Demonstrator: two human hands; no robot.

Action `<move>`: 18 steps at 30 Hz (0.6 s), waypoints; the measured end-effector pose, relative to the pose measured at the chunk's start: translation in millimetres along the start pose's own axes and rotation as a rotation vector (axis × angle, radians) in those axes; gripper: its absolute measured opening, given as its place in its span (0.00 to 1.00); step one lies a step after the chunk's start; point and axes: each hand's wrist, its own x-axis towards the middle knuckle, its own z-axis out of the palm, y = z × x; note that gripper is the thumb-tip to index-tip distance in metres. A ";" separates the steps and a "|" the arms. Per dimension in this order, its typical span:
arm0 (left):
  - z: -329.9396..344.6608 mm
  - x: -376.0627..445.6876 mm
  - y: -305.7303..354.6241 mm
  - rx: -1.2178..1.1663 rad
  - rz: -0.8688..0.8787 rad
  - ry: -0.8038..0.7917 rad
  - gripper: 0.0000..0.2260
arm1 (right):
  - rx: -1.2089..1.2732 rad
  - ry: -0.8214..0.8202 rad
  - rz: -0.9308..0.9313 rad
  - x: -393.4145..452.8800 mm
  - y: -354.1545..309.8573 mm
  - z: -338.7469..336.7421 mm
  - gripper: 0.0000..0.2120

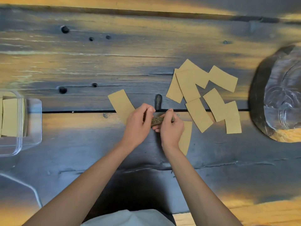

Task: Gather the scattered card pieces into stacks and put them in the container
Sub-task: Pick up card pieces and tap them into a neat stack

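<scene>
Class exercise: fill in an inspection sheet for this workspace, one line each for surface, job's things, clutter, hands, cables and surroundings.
Surface: dark wooden table of weathered planks with knots and a gap between boards.
Job's things: a card stack held edge-on; loose card pieces scattered to the right, one single piece to the left; a clear container at the left edge, already holding cards.
Clutter: a dark round slab at the right edge.
Hands: left hand and right hand both have a grip on the stack.
Cables: a white cable at lower left.
Surroundings: nothing seen beyond the table.
</scene>
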 end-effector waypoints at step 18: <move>-149.2 -75.0 -1.9 -0.103 -0.033 -0.441 0.05 | -0.642 -0.315 -0.733 -112.9 -71.7 45.5 0.27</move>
